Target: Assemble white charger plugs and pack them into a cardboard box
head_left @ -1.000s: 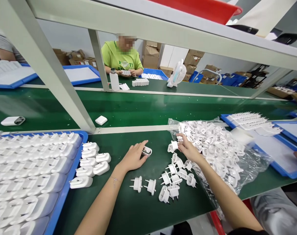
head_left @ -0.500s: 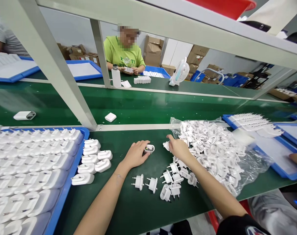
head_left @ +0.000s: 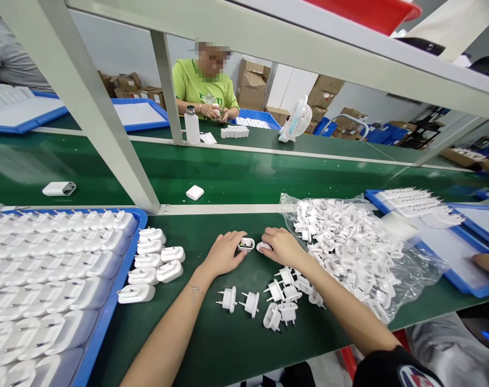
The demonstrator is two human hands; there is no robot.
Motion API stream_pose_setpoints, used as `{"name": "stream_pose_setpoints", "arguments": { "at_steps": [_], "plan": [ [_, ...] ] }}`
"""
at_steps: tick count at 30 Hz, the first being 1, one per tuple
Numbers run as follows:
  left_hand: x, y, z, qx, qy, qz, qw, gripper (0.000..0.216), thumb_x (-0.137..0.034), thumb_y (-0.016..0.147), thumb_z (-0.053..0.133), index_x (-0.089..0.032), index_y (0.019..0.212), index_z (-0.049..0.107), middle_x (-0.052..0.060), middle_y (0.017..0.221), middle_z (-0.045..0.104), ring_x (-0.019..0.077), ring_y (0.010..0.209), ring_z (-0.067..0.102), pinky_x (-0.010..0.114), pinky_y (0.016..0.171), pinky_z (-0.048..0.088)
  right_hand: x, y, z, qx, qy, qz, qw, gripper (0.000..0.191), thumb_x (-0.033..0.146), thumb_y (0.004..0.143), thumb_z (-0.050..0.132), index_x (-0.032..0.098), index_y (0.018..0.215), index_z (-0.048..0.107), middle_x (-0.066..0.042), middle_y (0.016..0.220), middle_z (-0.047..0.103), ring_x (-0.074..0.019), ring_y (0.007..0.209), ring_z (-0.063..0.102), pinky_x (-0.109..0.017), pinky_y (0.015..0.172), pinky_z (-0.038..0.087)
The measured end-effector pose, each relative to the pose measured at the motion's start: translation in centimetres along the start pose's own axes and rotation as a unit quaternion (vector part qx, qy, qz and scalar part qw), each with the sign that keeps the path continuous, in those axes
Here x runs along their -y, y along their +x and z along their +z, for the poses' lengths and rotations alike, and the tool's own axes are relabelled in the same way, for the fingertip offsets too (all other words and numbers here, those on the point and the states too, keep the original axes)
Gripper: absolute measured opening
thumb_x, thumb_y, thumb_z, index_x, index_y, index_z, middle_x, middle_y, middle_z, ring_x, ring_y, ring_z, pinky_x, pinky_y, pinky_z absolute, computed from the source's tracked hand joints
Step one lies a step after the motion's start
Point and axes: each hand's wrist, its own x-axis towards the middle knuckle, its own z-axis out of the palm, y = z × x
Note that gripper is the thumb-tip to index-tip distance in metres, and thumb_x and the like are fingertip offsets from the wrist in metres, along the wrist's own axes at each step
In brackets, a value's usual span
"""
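Observation:
My left hand (head_left: pixel 227 252) is closed around a white charger housing (head_left: pixel 246 245), whose open end faces right and shows electronic parts inside. Just across from that opening, my right hand (head_left: pixel 283 247) grips a white plug cover (head_left: pixel 264 246), mostly hidden under the fingers. A small gap separates the two parts. Below the hands, two loose plug covers (head_left: pixel 229 299) with pins lie on the green table, and several more (head_left: pixel 282 293) are bunched under my right forearm. A big heap of plug covers (head_left: pixel 345 242) spreads over a clear plastic bag (head_left: pixel 422 269) at right.
At left a blue tray (head_left: pixel 142 220) holds rows of white chargers, with several chargers (head_left: pixel 148 262) beside it. Two housings (head_left: pixel 59 188) (head_left: pixel 195 192) lie on the green belt (head_left: pixel 236 169). A frame post (head_left: pixel 107 134) rises ahead. A co-worker (head_left: pixel 206 88) sits opposite; blue trays (head_left: pixel 441 242) stand right.
My right hand has come left from the heap's edge with a plug cover, close to the housing. My left hand stays put. The housings on the belt have shifted right.

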Motion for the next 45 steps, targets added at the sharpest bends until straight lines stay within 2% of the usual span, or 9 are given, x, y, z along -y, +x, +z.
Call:
{"name": "stream_pose_setpoints", "arguments": {
  "at_steps": [6, 9, 14, 16, 19, 22, 25, 34, 45],
  "plan": [
    [0.2, 0.1, 0.2, -0.006, -0.009, -0.007, 1.0, 0.047, -0.028, 0.083, 0.053, -0.025, 0.128, 0.039, 0.007, 0.123, 0.055, 0.0262, 0.11, 0.05, 0.041, 0.09, 0.037, 0.0, 0.4, -0.1, -0.08, 0.256, 0.138, 0.953, 0.023, 0.033, 0.088, 0.043, 0.021, 0.101, 0.057, 0.004, 0.054, 0.05, -0.013, 0.049, 0.047, -0.023, 0.052, 0.033],
    [0.3, 0.1, 0.4, -0.013, -0.026, -0.035, 0.999, 0.053, -0.03, 0.08, 0.058, -0.023, 0.128, 0.038, 0.007, 0.118, 0.057, 0.0263, 0.107, 0.052, 0.04, 0.089, 0.037, 0.2, 0.8, -0.7, -0.066, 0.389, 0.14, 0.908, 0.026, 0.039, 0.086, 0.045, 0.019, 0.084, 0.061, 0.003, 0.057, 0.051, -0.0108, 0.05, 0.046, -0.022, 0.049, 0.034],
    [0.3, 0.2, 0.1, -0.012, -0.046, -0.031, 0.998, 0.033, -0.038, 0.079, 0.06, -0.025, 0.109, 0.053, 0.002, 0.103, 0.061, 0.0231, 0.096, 0.054, 0.037, 0.082, 0.038, 0.8, 1.4, -1.1, 0.018, 0.579, 0.092, 0.81, 0.039, 0.037, 0.07, 0.067, 0.019, 0.103, 0.056, 0.0, 0.082, 0.058, -0.0116, 0.063, 0.054, -0.024, 0.056, 0.044],
    [0.2, 0.2, 0.0, -0.008, -0.04, -0.023, 0.999, 0.024, -0.042, 0.082, 0.057, -0.025, 0.1, 0.058, 0.001, 0.096, 0.06, 0.0219, 0.092, 0.054, 0.035, 0.078, 0.037, 1.0, 1.4, -1.0, 0.008, 0.551, 0.085, 0.83, 0.037, 0.036, 0.071, 0.067, 0.02, 0.103, 0.057, 0.0, 0.08, 0.059, -0.0118, 0.064, 0.053, -0.023, 0.056, 0.043],
    [0.2, 0.2, 0.0, -0.006, -0.037, -0.022, 0.999, 0.024, -0.043, 0.082, 0.057, -0.025, 0.098, 0.061, 0.001, 0.094, 0.06, 0.021, 0.09, 0.053, 0.034, 0.077, 0.037, 1.1, 1.4, -0.7, -0.059, 0.402, 0.088, 0.91, 0.022, 0.038, 0.078, 0.062, 0.02, 0.09, 0.064, 0.003, 0.06, 0.051, -0.0111, 0.055, 0.046, -0.023, 0.054, 0.038],
    [0.3, 0.3, 0.1, -0.008, -0.036, -0.022, 0.999, 0.025, -0.043, 0.082, 0.057, -0.025, 0.098, 0.061, 0.001, 0.094, 0.06, 0.0206, 0.09, 0.053, 0.034, 0.076, 0.036, 1.5, 1.5, -0.5, -0.124, 0.274, 0.052, 0.952, 0.019, 0.038, 0.081, 0.061, 0.019, 0.084, 0.066, -0.001, 0.073, 0.056, -0.0116, 0.06, 0.049, -0.024, 0.059, 0.039],
    [0.4, 0.3, 0.2, -0.011, -0.03, -0.022, 0.999, 0.026, -0.046, 0.082, 0.057, -0.022, 0.093, 0.06, 0.001, 0.092, 0.06, 0.0207, 0.088, 0.053, 0.034, 0.074, 0.035, 2.0, 1.7, -0.2, -0.126, 0.245, 0.008, 0.961, 0.015, 0.033, 0.083, 0.059, 0.018, 0.085, 0.064, -0.005, 0.094, 0.059, -0.0123, 0.07, 0.055, -0.024, 0.067, 0.042],
    [0.4, 0.4, 0.2, -0.006, -0.034, -0.017, 0.999, 0.027, -0.047, 0.082, 0.056, -0.021, 0.09, 0.059, 0.002, 0.091, 0.06, 0.0211, 0.088, 0.053, 0.035, 0.074, 0.036, 3.0, 2.3, -1.7, -0.053, 0.136, -0.066, 0.987, 0.012, 0.017, 0.088, 0.049, 0.016, 0.091, 0.06, -0.007, 0.092, 0.061, -0.0192, 0.089, 0.055, -0.029, 0.077, 0.041],
    [0.2, 0.4, 0.4, -0.008, -0.034, -0.018, 0.999, 0.023, -0.043, 0.081, 0.057, -0.021, 0.087, 0.059, 0.002, 0.092, 0.059, 0.0218, 0.09, 0.053, 0.034, 0.074, 0.036, 4.1, 2.9, -2.8, 0.043, 0.071, -0.02, 0.996, 0.012, 0.018, 0.087, 0.051, 0.016, 0.09, 0.062, -0.006, 0.088, 0.062, -0.0175, 0.08, 0.059, -0.025, 0.064, 0.035]
  ]
}}
